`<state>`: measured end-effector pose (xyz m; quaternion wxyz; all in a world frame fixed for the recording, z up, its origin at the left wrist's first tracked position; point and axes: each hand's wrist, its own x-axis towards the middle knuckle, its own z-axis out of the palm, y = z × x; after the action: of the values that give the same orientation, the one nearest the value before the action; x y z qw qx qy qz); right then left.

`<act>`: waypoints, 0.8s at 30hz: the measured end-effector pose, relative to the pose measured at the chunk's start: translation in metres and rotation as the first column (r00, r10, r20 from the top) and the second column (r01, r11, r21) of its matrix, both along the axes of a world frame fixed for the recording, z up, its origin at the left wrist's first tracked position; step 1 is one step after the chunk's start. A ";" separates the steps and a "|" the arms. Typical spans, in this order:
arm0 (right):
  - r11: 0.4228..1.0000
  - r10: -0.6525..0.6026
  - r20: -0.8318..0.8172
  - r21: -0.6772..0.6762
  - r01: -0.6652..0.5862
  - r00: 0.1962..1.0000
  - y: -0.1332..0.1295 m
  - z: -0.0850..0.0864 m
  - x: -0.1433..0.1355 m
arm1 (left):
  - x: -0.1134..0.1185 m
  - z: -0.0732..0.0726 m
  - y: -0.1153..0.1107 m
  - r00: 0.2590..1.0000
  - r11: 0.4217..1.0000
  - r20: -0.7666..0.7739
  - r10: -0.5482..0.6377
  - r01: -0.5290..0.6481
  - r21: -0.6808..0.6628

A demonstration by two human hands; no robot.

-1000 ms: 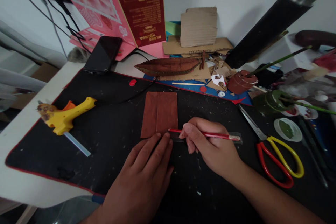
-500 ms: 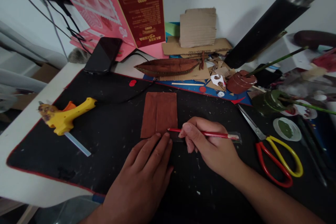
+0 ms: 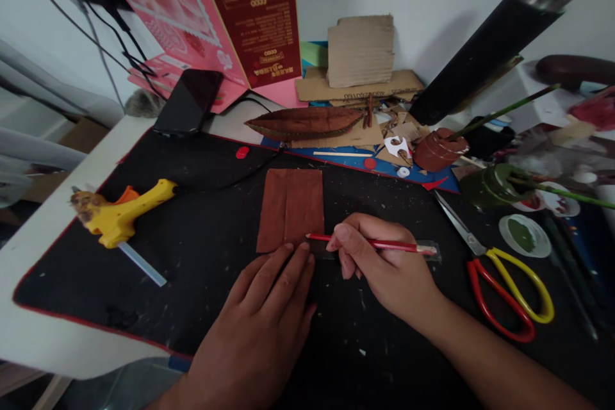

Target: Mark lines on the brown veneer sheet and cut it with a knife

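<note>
A reddish-brown rectangular piece [image 3: 291, 208] with a lengthwise crease lies on the black mat [image 3: 202, 230]. My left hand [image 3: 264, 314] rests flat, fingers stretched out, with its fingertips at the piece's lower edge. In my right hand [image 3: 379, 256] is a red pencil [image 3: 394, 245], pinched between thumb and fingers, its tip at the piece's lower right edge. A clear strip [image 3: 435, 252], probably a ruler, runs under the pencil and along that edge; my hands hide part of it.
A yellow glue gun [image 3: 120, 211] lies at the left, and scissors [image 3: 480, 253] at the right. Behind are a phone [image 3: 189, 102], a brown boat-shaped piece [image 3: 305, 123], cardboard [image 3: 360, 51], a brown paint jar [image 3: 439, 150], a green one [image 3: 494, 186] and a black cylinder [image 3: 490, 45].
</note>
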<state>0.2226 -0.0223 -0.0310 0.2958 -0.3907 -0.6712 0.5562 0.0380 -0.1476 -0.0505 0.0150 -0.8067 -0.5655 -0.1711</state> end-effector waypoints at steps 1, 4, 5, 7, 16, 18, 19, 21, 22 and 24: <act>1.000 0.002 -0.002 0.001 -0.002 1.000 0.000 0.000 0.000 | 0.000 0.000 0.000 1.000 1.000 -0.001 0.000 0.000 -0.001; 1.000 0.011 0.005 0.000 -0.011 1.000 0.001 -0.001 0.001 | 0.000 0.000 0.000 1.000 1.000 0.009 -0.006 0.006 0.001; 1.000 0.013 0.011 -0.001 -0.013 1.000 0.001 -0.001 0.001 | 0.000 0.000 0.000 1.000 1.000 0.013 -0.006 0.006 -0.001; 1.000 0.016 0.019 0.004 -0.016 1.000 0.000 -0.001 0.001 | 0.000 0.000 0.000 1.000 1.000 0.022 -0.002 0.002 -0.002; 0.999 0.008 0.010 -0.033 -0.007 1.000 -0.001 0.000 0.001 | 0.000 0.001 0.002 1.000 1.000 -0.007 -0.008 0.008 0.009; 0.998 -0.011 -0.028 -0.056 0.009 1.000 -0.001 -0.001 0.002 | 0.000 0.002 0.003 1.000 1.000 -0.015 -0.016 0.016 0.024; 0.997 -0.022 -0.051 -0.069 0.018 0.998 -0.001 -0.002 0.003 | 0.000 0.002 0.003 1.000 0.999 -0.018 -0.017 0.017 0.029; 0.995 -0.041 -0.092 -0.091 0.033 0.995 -0.001 -0.004 0.004 | 0.000 0.002 0.003 1.000 0.999 -0.026 -0.015 0.016 0.040; 0.995 -0.045 -0.104 -0.098 0.035 0.994 -0.001 -0.004 0.005 | 0.000 0.002 0.002 0.999 0.999 -0.032 -0.012 0.013 0.041; 0.994 -0.048 -0.115 -0.103 0.036 0.992 -0.002 -0.006 0.006 | 0.001 0.001 0.002 0.999 0.999 -0.044 -0.008 0.009 0.042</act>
<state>0.2285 -0.0238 -0.0369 0.3261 -0.3857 -0.6154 0.6051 0.0386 -0.1460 -0.0493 0.0436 -0.8121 -0.5579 -0.1653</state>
